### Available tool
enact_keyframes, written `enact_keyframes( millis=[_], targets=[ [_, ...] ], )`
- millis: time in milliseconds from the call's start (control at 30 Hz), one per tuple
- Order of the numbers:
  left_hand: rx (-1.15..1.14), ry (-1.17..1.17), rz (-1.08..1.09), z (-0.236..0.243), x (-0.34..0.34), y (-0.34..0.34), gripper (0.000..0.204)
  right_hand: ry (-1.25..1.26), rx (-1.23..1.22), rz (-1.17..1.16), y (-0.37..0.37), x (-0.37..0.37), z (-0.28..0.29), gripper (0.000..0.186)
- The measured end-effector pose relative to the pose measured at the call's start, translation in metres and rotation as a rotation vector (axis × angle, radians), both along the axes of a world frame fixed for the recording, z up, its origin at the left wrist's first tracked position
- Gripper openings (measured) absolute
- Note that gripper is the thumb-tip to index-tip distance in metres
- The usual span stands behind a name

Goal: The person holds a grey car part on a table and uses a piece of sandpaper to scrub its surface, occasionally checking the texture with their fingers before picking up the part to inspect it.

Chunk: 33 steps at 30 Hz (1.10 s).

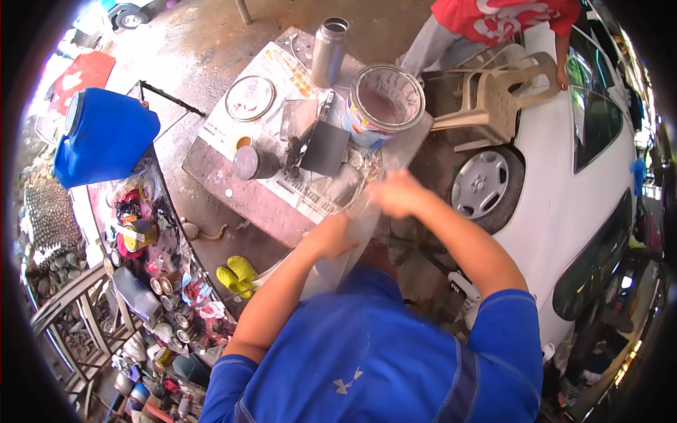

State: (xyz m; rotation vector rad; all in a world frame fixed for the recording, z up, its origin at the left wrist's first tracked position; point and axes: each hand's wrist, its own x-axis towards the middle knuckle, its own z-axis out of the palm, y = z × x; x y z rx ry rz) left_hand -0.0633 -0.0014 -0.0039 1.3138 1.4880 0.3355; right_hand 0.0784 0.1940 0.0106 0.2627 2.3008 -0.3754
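Observation:
My left hand [330, 237] is at the near edge of the table, its fingers closed on a pale, see-through sheet [365, 217]. My right hand [396, 194], slightly smeared, is closed by the table's near right corner, at the upper part of that sheet. The sheet hangs between both hands and my blue shirt. Just beyond them lie a dark square sheet [324, 149], newspaper [300, 196] and a blackened tool [293, 151] whose kind I cannot make out. A large open paint can [358, 120] stands farther back, beside a steel flask [328, 60].
On the worn table [211, 166] are a round lid [249, 98] and a dark lidded jar [247, 163]. A blue jerrycan [113, 141] stands left, above cluttered cans. Yellow-green clogs [236, 275] lie below. Right are a beige plastic chair [486, 102], a white car [546, 211] and a person in red [504, 17].

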Motion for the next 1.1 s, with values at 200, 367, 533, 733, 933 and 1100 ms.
enact_keyframes(
  millis=[200,367,533,733,933,1100],
  targets=[
    [0.115,-0.041,0.047,-0.017,-0.014,0.000,0.051,0.739,-0.116,-0.554,-0.112,0.047,-0.015,0.045],
    [0.052,-0.080,0.012,-0.016,-0.015,0.010,0.048,0.705,0.287,-0.765,-0.072,0.048,-0.062,0.045],
    [0.097,-0.089,0.023,0.002,-0.025,0.011,0.046,0.807,-0.007,-0.800,-0.119,0.035,-0.051,0.042],
    [0.077,-0.135,0.025,0.004,-0.031,0.013,0.049,0.797,-0.002,-0.810,-0.133,0.037,-0.051,0.049],
    [0.033,-0.118,-0.027,0.010,-0.030,0.020,0.045,0.699,-0.018,-1.123,-0.075,0.042,-0.080,0.044],
    [0.068,-0.066,-0.011,0.008,-0.032,0.015,0.045,0.933,-0.073,-1.173,-0.097,0.043,-0.082,0.042]
  ],
)
